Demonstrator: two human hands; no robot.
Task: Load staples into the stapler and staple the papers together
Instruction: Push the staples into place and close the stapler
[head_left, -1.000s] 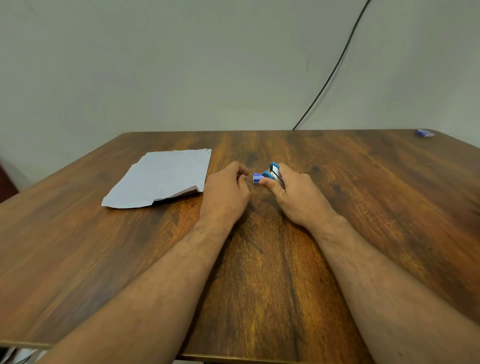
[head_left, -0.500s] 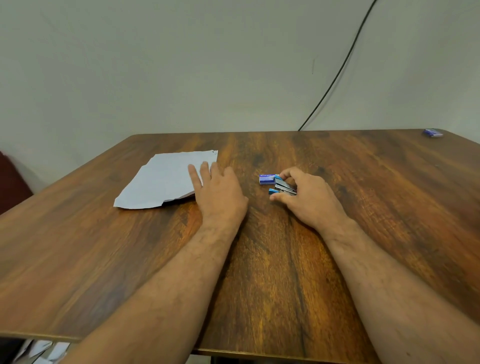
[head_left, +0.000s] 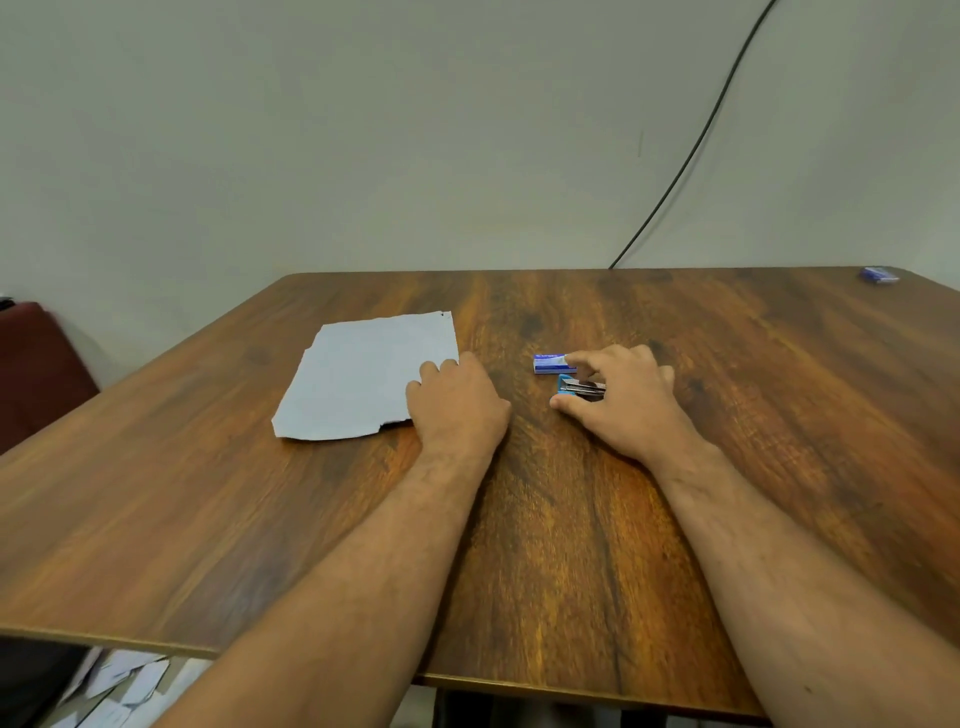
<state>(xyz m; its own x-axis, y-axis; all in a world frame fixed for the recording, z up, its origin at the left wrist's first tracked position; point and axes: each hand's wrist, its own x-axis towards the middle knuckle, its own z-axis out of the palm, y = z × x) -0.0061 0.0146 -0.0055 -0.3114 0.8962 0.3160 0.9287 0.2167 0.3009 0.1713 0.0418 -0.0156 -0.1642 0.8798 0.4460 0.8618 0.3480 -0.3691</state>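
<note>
1. Head view, taking the stapler (head_left: 579, 388) as your landmark: it lies on the wooden table (head_left: 571, 545), a small blue body with its metal rail showing, partly under your right hand (head_left: 626, 400).
2. Your right hand has the stapler held between thumb on its near side and fingers over its far side; the index fingertip reaches up to the small blue staple box (head_left: 554, 364), which sits just beyond the stapler, almost touching it.
3. Whether the stapler's top is swung fully open I cannot tell; only the shiny rail shows.
4. The papers (head_left: 363, 376) lie to the left of the stapler, well apart from it, flat on the table with a ragged near edge.
5. Your left hand (head_left: 457, 410) rests on the papers' near right corner, fingers curled down onto the sheet; whether they pinch it or merely press cannot be told.
6. What your next move turns on: the stapler's long axis runs left to right, its blue nose pointing toward the papers. The right hand is clearly the nearer to it; the left is nearer the sheets.
7. A second blue box (head_left: 880, 274) sits far right of the stapler, at the table's back corner.
</note>
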